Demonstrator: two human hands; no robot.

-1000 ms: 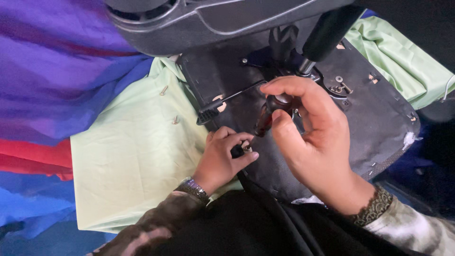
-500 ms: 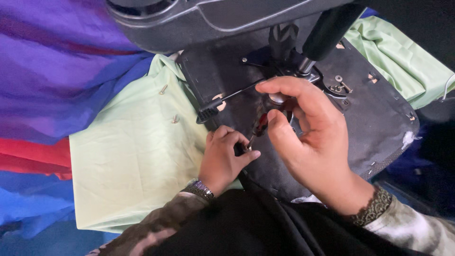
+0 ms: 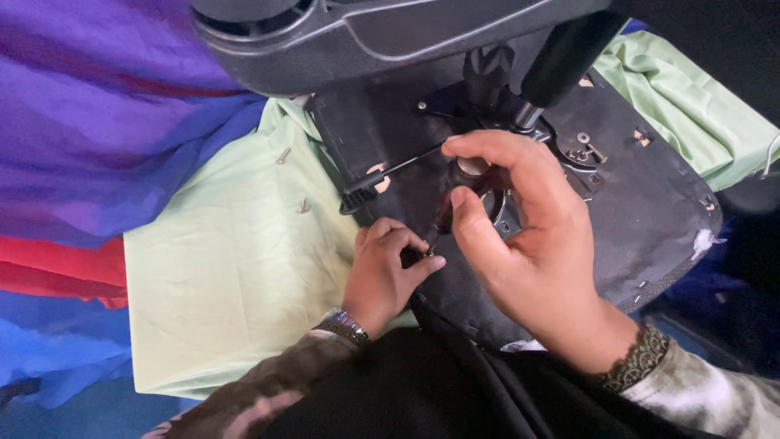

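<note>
Overhead, two hands work the black underside of an upturned chair seat (image 3: 650, 203): the right hand (image 3: 532, 252) grips a dark-handled screwdriver (image 3: 443, 218), tip down, while the left hand (image 3: 386, 272) pinches closed at its tip. Two loose screws (image 3: 283, 154) lie on pale green cloth (image 3: 219, 276).

Right hand (image 3: 532, 244) grips dark-handled screwdriver (image 3: 445, 215), tip down against black fabric underside of upturned chair seat (image 3: 650, 203). Left hand (image 3: 386, 272) pinches at the tip. Two loose silver screws (image 3: 292, 180) lie on pale green cloth (image 3: 219, 284) beside the seat
</note>
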